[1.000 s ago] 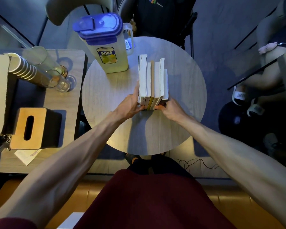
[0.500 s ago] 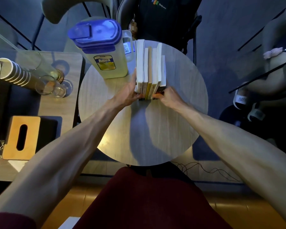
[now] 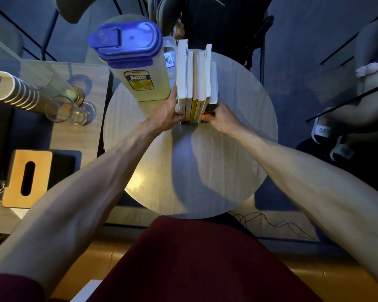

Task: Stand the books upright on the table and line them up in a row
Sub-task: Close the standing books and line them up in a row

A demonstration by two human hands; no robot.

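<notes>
Slotted wooden box [image 3: 27,178] at far left; translucent plastic pitcher [image 3: 140,83] with glossy blue lid further right. Next, the left hand [image 3: 164,115] curls round the thick white end volume; paperback books [image 3: 196,83] stand upright in a tight row, yellow spines near, on the round pale wood-grain worktop [image 3: 205,171]; the right hand [image 3: 222,118] pinches the dark right-end volume

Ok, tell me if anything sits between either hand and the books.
Nothing visible does. The left hand and the right hand touch the books directly, one at each side of the row. The pitcher stands beside it, not between.
</notes>
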